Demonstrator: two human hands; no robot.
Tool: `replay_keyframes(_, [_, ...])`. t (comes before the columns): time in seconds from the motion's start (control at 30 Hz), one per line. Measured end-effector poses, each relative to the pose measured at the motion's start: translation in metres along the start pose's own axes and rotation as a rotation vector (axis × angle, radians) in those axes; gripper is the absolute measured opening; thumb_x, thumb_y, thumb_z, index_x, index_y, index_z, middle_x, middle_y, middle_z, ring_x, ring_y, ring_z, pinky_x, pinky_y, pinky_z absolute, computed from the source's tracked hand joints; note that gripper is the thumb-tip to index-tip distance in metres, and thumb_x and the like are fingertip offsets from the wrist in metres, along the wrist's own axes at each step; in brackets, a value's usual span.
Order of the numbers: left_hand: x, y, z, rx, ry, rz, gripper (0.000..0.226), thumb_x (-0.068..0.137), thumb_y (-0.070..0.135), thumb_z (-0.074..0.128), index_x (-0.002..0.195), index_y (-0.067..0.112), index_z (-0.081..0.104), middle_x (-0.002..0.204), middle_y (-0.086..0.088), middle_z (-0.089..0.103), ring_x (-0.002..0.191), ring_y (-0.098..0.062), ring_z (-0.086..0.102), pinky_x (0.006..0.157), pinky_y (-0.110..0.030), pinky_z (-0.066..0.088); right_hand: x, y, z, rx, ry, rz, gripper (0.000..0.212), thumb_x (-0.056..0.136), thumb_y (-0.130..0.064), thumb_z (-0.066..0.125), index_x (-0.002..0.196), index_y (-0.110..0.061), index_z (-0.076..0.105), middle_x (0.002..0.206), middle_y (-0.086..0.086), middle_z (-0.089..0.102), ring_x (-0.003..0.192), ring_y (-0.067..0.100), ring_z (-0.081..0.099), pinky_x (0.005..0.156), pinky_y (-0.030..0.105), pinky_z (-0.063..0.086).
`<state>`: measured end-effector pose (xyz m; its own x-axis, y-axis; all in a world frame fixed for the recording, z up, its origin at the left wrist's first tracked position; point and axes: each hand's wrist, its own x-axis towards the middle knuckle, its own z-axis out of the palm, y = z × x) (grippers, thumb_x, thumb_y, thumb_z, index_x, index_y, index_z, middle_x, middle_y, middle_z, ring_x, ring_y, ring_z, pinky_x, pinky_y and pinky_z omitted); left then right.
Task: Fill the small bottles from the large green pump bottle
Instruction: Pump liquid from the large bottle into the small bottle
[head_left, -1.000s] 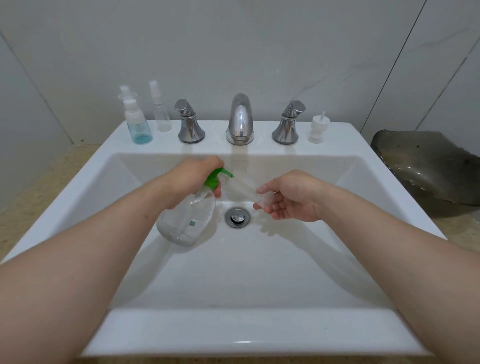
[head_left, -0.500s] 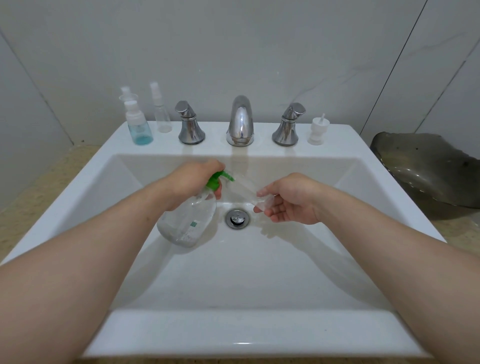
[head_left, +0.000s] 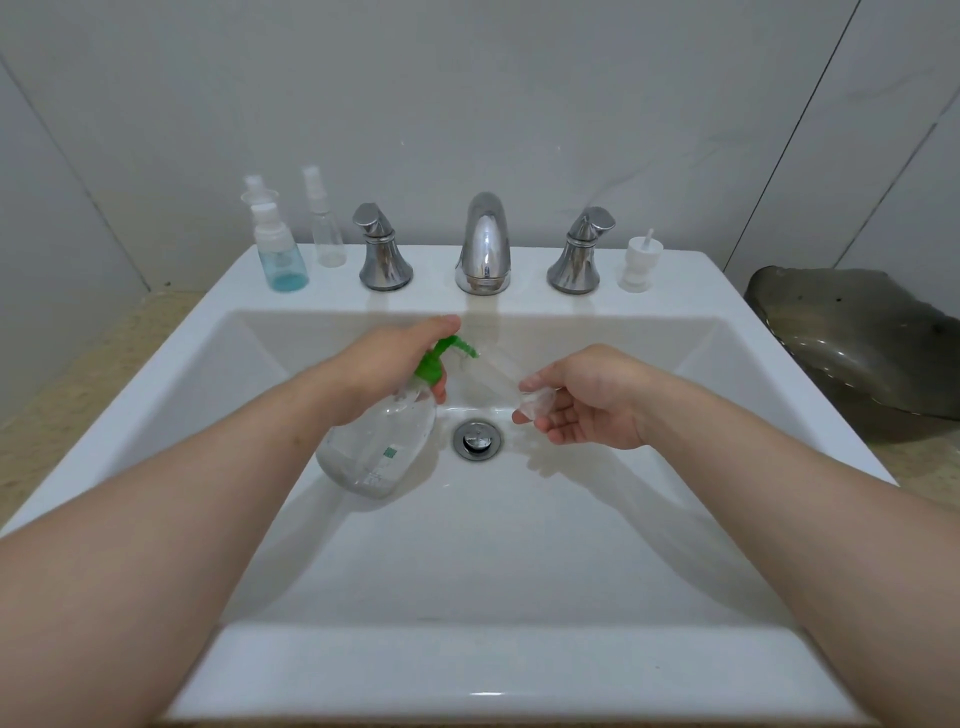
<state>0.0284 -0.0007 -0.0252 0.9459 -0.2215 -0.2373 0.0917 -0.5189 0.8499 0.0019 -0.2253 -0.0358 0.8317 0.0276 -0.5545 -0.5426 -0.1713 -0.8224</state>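
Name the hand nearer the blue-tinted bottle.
Left. The left hand, on the green pump bottle, is in front of the blue-tinted bottle, slightly right; the right hand is farther right, past the drain.

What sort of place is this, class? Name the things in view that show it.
Most likely a bathroom: a white sink with a chrome tap and drain, set against a tiled wall.

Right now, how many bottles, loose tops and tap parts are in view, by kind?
Large green pump bottle: 1
Small bottles: 3 (held bottle, blue-tinted bottle, clear spray bottle); half-hidden item behind the blue one uncounted
Loose spray top: 1
Tap handles: 2
Spout: 1
Total: 8
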Motion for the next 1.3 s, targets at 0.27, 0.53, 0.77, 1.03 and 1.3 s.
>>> replay_keyframes(0.27, [-0.0008,0.0041,-0.0001,0.022,-0.024,0.002,0.059,0.102,0.047,0.042,0.059,0.011,0.06,0.063,-0.007,0.069,0.062,-0.02,0.055,0.079,-0.035,0.043,-0.0018,-0.0007,0.0019,-0.001,-0.006,0.008,0.015,0.101,-0.005,0.053,0.113,-0.003,0.062,0.098,0.026,0.074,0.05,0.02,0.059,0.051,0.028,0.051])
replay_keyframes(0.53, [0.0001,0.0045,-0.0014,0.076,-0.04,-0.006,0.063,0.101,0.043,0.036,0.052,0.011,0.058,0.062,-0.005,0.068,0.06,-0.017,0.05,0.07,-0.03,0.041,-0.001,-0.0004,0.0034,-0.006,-0.01,0.0,0.017,0.101,-0.005,0.053,0.115,-0.001,0.063,0.107,0.029,0.073,0.052,0.02,0.059,0.052,0.029,0.051])
replay_keyframes(0.77, [-0.0028,0.0058,-0.0015,0.071,-0.032,0.01,0.057,0.103,0.037,0.036,0.059,0.007,0.059,0.059,-0.002,0.066,0.047,-0.009,0.045,0.065,-0.028,0.037,-0.0017,0.001,0.005,-0.015,-0.028,-0.001,0.02,0.101,-0.005,0.055,0.118,0.001,0.062,0.103,0.029,0.073,0.052,0.02,0.059,0.052,0.029,0.052])
replay_keyframes(1.03, [0.0006,0.0023,-0.0011,0.025,-0.028,-0.022,0.087,0.096,0.077,0.025,0.064,0.008,0.066,0.068,-0.008,0.072,0.069,-0.021,0.056,0.084,-0.033,0.044,-0.0031,-0.0002,0.0029,0.004,-0.005,-0.005,0.011,0.102,-0.005,0.053,0.107,-0.003,0.062,0.104,0.029,0.074,0.051,0.02,0.058,0.053,0.029,0.051])
replay_keyframes(1.3, [0.0012,0.0022,-0.0006,0.002,0.001,-0.023,0.059,0.1,0.049,0.041,0.06,0.01,0.061,0.068,-0.012,0.072,0.071,-0.025,0.055,0.083,-0.036,0.045,-0.0026,0.0,0.0043,0.015,-0.009,-0.004,0.012,0.103,-0.006,0.05,0.106,-0.005,0.062,0.105,0.028,0.074,0.051,0.02,0.059,0.053,0.029,0.051])
